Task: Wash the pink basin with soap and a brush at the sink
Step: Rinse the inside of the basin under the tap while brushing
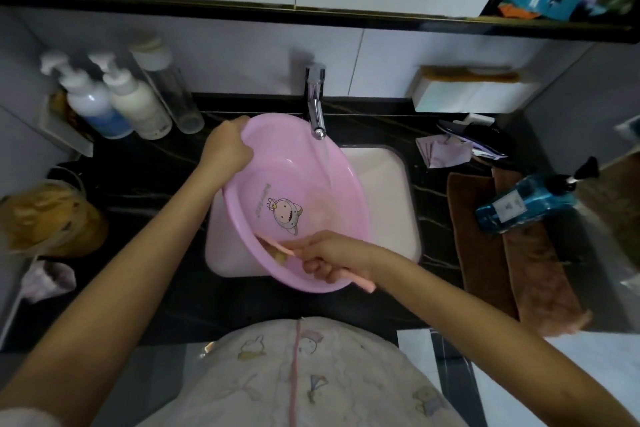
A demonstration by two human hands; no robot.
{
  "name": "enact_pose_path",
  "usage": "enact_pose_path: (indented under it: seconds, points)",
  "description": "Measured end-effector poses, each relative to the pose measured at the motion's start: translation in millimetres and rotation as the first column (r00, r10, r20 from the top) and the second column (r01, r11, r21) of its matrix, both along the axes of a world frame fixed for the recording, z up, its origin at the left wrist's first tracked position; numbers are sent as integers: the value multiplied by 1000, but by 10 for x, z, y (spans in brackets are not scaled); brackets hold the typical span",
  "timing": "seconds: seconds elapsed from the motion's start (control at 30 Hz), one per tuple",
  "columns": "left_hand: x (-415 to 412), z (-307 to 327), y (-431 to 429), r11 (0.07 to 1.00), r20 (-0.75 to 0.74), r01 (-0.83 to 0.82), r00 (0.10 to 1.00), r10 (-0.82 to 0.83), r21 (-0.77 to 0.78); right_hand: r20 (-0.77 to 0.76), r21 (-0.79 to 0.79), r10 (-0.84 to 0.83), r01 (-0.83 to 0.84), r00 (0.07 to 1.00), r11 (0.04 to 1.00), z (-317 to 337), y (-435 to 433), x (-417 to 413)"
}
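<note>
The pink basin (277, 163), with a cartoon print on its bottom, is tilted over the white sink (381, 184). My left hand (227, 146) grips its far left rim. My right hand (332, 255) holds a pink-handled brush (277, 248) whose bristles lie against the basin's inner near wall. Water runs from the chrome tap (317, 107) onto the basin's right inner side.
Two white pump bottles (114, 104) and a clear bottle (173, 90) stand at the back left of the dark counter. A blue pump bottle (530, 201) lies on brown towels (502, 253) at the right. A yellowish jar (52, 218) is at the left.
</note>
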State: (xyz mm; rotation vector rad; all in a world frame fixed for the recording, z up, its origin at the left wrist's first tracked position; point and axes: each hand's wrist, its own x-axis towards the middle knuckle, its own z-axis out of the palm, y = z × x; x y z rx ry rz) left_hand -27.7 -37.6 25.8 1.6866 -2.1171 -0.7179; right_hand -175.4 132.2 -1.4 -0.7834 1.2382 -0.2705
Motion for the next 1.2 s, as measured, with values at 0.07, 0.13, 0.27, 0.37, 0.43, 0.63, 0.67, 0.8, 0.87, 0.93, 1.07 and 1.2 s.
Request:
enact_pose_path:
  seconds: [0.07,0.13,0.27,0.37,0.43,0.63,0.67,0.8,0.87,0.93,1.07,1.2]
  points:
    - [1,-14,-3,1000,-1,2,1000,-2,-6,105,55,-224,219,969,974,108,-25,238]
    - [16,-23,-13,1000,-6,0,1000,0,-10,93,-18,-297,300,950,954,196,-79,372]
    - [47,-60,-37,1000,-38,1,999,0,7,-27,-40,-174,173,984,984,194,-64,265]
    - [91,-105,-61,999,-73,13,997,-11,32,-254,84,103,-85,962,993,48,57,49]
    - [129,-150,-70,998,-106,16,994,-10,57,-413,120,191,-155,890,981,-101,77,-54]
    - [197,-223,-86,997,-156,31,988,-19,76,-697,35,115,-127,708,991,-628,-280,-83]
    - [200,-222,-90,996,-160,37,987,-25,75,-690,-15,21,-43,724,999,-715,-376,-47]
    - [197,-228,-96,997,-167,50,985,-39,64,-644,-276,-263,103,718,956,-859,-725,222]
    - [189,-235,-94,998,-164,36,986,-27,54,-578,-348,-300,103,759,932,-846,-824,382]
    - [184,-230,-78,999,-152,20,988,-13,45,-556,-437,-281,12,782,899,-816,-862,517]
    - [185,-248,-82,999,-142,28,990,-23,28,-524,-563,-91,-264,847,783,-776,-679,552]
    - [177,-262,-97,1000,-116,2,993,1,25,-601,-528,111,-497,792,688,-669,-463,441]
